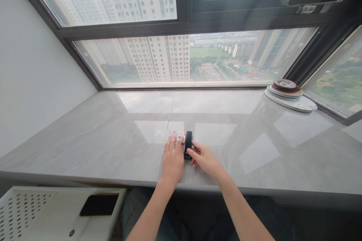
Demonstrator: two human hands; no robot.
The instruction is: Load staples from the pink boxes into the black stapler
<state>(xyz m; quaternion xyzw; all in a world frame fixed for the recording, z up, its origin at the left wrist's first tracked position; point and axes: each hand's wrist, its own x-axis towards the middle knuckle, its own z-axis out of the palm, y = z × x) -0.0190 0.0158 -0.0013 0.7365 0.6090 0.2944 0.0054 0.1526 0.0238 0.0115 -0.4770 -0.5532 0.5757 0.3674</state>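
A small white card with pink and red print lies on the grey stone sill, partly hidden under fingers. My left hand rests flat on it, fingers stretched forward and pressing it to the surface. Just to the right stands a narrow black stapler, its long side pointing away from me and its left side against the card's right edge. Thumb and fingers of my right hand grip the stapler from its right side, near the close end.
The glossy sill runs up to a dark window frame. At the far right corner sits a stack of plates and round mats. Below the sill's front edge, at left, is a white perforated cabinet with a black phone-like slab.
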